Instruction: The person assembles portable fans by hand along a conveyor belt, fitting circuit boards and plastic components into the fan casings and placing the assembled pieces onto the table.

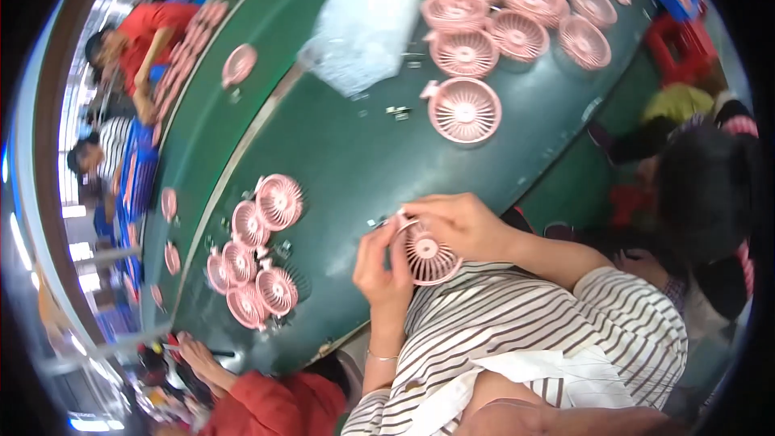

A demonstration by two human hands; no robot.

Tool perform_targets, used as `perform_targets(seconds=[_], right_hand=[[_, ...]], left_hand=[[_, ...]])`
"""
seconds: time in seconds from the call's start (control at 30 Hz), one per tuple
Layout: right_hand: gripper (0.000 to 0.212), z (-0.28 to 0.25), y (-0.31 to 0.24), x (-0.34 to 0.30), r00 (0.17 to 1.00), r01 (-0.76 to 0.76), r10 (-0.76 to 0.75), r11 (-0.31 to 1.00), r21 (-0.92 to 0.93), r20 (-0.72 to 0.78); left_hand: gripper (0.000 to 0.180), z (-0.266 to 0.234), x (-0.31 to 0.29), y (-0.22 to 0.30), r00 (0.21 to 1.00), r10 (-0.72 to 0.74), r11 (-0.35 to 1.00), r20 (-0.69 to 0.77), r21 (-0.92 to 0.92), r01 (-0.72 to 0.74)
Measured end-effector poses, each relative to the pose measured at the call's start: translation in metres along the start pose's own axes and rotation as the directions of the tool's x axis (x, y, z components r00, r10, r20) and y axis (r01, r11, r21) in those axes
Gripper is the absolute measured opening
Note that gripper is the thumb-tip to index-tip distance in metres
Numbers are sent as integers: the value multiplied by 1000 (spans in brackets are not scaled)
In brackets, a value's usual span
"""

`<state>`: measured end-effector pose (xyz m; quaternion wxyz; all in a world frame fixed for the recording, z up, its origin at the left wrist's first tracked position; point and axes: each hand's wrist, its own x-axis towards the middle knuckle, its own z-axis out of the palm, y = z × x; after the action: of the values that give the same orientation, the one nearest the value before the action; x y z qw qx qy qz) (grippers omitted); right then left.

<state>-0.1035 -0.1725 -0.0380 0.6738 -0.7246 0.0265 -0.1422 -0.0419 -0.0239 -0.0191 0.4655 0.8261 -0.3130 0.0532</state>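
Note:
Close to my body I hold a round pink fan cover (428, 253) with radial slats. My left hand (381, 268) grips it at the side by its small tab, thumb and fingers closed. My right hand (462, 222) wraps over the upper rim, its fingertips meeting near the tab. What lies between the fingertips there is too small to make out. A small metal piece (376, 223) rests on the green table just beyond my left fingers. A single pink fan cover (465, 111) lies farther off, past my right hand.
On the green table (347, 169) several pink covers (278, 202) sit to the left and several more (518, 35) at the far right. A clear plastic bag (363, 24) lies at the back. Co-workers sit around; a red sleeve (274, 404) is at the lower left.

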Motion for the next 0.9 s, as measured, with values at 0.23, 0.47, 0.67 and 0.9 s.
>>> perform_targets(seconds=[0.23,0.47,0.67,0.9], right_hand=[[26,23,-12,11,971,-238,224,943,234,84],[24,34,-18,11,998,-55,55,998,-4,-17],[17,27,-30,22,936,-349,351,911,222,30],[26,54,-32,4,929,289,-367,805,-518,-53]], left_hand=[[19,-21,-11,-13,989,-53,994,-136,-101,40],[19,-26,-11,-16,988,-82,986,-132,-156,61],[20,-25,-13,-15,990,31,996,-140,-80,-43],[22,-21,-16,-16,980,65,998,-189,20,-62]])
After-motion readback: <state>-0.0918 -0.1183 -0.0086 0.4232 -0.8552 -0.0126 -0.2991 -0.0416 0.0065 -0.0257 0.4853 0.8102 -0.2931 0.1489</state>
